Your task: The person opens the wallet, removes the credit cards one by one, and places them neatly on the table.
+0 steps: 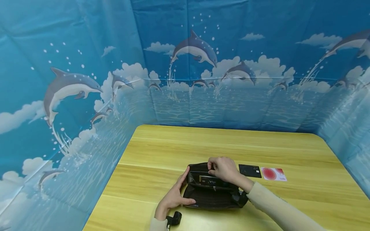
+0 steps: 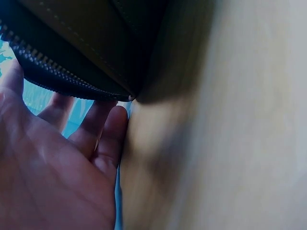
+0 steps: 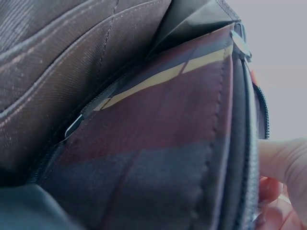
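Observation:
A dark long zip-around wallet lies spread on the table, its zippered divider standing between the two panels. Inside, a black card marked VIP shows in the back compartment. My left hand holds the wallet's left end, thumb over the front panel and fingers along the back edge; in the left wrist view those fingers lie against the zipper edge. At the back panel my right hand has its fingers curled and pinching. In the right wrist view its thumb is behind the divider, which hides the fingertips.
To the right of the wallet lie a black VIP card and a white card with a red circle. The wooden table has rounded far corners. Blue dolphin-print curtains surround it.

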Demonstrator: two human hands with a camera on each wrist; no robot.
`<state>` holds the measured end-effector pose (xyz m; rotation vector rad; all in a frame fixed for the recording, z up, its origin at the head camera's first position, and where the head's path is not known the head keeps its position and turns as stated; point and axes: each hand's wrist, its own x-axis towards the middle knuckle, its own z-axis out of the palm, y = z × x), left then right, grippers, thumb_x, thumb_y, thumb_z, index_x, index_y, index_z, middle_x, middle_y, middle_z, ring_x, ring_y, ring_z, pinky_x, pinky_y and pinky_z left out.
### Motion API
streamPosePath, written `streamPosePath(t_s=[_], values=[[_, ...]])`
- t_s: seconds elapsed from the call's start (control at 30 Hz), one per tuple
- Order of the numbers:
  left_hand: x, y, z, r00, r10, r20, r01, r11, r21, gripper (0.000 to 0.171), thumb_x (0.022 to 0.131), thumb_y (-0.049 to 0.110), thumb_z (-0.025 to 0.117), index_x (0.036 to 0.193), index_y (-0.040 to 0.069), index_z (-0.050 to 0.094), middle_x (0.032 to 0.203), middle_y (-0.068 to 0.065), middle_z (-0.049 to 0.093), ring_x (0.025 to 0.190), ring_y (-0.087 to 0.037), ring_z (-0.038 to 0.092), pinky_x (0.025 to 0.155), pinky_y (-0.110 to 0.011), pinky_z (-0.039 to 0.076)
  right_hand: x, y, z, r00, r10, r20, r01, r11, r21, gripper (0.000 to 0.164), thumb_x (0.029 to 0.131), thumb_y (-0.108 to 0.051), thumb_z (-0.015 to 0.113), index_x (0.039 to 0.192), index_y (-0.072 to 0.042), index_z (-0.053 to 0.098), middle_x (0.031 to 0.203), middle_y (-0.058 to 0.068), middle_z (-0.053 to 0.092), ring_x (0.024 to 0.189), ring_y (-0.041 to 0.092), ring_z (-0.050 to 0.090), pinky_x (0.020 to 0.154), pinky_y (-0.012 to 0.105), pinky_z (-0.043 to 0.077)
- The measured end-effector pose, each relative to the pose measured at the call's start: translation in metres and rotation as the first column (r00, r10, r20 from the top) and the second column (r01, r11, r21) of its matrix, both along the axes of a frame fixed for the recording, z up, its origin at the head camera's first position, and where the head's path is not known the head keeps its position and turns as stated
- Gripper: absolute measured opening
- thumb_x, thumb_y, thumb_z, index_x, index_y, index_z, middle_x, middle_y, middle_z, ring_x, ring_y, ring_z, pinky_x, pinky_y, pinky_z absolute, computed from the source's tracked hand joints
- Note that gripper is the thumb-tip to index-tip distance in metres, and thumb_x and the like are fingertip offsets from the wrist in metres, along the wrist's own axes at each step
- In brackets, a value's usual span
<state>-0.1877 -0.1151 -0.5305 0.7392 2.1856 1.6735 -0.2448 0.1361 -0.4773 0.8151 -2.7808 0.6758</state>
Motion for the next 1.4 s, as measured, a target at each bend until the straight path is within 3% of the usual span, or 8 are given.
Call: streamPosePath(t_s=[0.27,0.5,0.73,0.87,1.13,1.4], values=[[-0.0009,0.0014,0.0017,1.000,0.001,-0.016,-0.001,1.000,-0.009,0.111,0.076,0.010,0.081,0.155,0.020,0.004,0.156,-0.010,0.004,0.140,-0.030,0.009,0.106,-0.055,0.016,-0.0009,0.0001,0.0021,0.999,-0.003,0.036,0.003,1.000,0.006,0.010,0.075,-0.025,0.081,0.073,-0.024,0.072,0.050,-0.016,0.042,0.042,0.001,0.036,0.040,0.022,0.028],[-0.0014,0.0007,0.0000,1.000,0.006,-0.020,-0.007,1.000,-0.010,0.112,0.075,0.011,0.082,0.155,0.021,0.004,0.156,-0.010,0.004,0.139,-0.030,0.009,0.106,-0.056,0.016,-0.0010,-0.0019,0.0009,0.999,0.008,-0.048,-0.005,0.998,0.067,0.016,0.070,-0.030,0.084,0.064,-0.026,0.069,0.063,-0.015,0.058,0.046,-0.002,0.040,0.042,0.021,0.035],[-0.0007,-0.0003,-0.0018,1.000,0.007,-0.025,-0.008,1.000,-0.015,0.111,0.076,0.012,0.081,0.155,0.021,0.004,0.156,-0.009,0.003,0.140,-0.029,0.009,0.107,-0.055,0.016,-0.0004,-0.0029,-0.0009,0.995,0.014,-0.097,-0.005,0.996,0.092,0.021,0.071,-0.030,0.084,0.060,-0.027,0.066,0.058,-0.016,0.054,0.043,-0.001,0.037,0.041,0.022,0.032],[-0.0003,0.0000,-0.0020,1.000,0.010,-0.021,-0.010,1.000,-0.010,0.111,0.076,0.013,0.082,0.155,0.021,0.004,0.156,-0.009,0.003,0.140,-0.029,0.009,0.107,-0.055,0.016,0.0006,-0.0010,-0.0021,0.992,0.036,-0.118,-0.024,0.995,0.102,0.022,0.072,-0.029,0.083,0.061,-0.027,0.064,0.060,-0.015,0.052,0.045,-0.001,0.036,0.047,0.023,0.033],[0.0003,0.0004,-0.0022,1.000,0.017,-0.017,-0.017,1.000,-0.011,0.111,0.075,0.013,0.082,0.155,0.021,0.005,0.156,-0.009,0.005,0.139,-0.029,0.010,0.106,-0.056,0.016,0.0030,0.0039,-0.0012,0.991,0.093,-0.097,-0.084,0.992,0.091,0.026,0.078,-0.028,0.079,0.064,-0.026,0.057,0.061,-0.015,0.043,0.047,0.003,0.030,0.056,0.028,0.026],[0.0005,0.0004,-0.0003,1.000,0.021,-0.019,-0.021,1.000,-0.017,0.112,0.075,0.014,0.082,0.155,0.021,0.005,0.156,-0.009,0.006,0.139,-0.030,0.012,0.106,-0.055,0.017,0.0031,0.0051,0.0001,0.985,0.135,-0.106,-0.119,0.982,0.144,0.028,0.083,-0.027,0.075,0.069,-0.025,0.051,0.064,-0.015,0.040,0.050,0.003,0.030,0.057,0.029,0.024]])
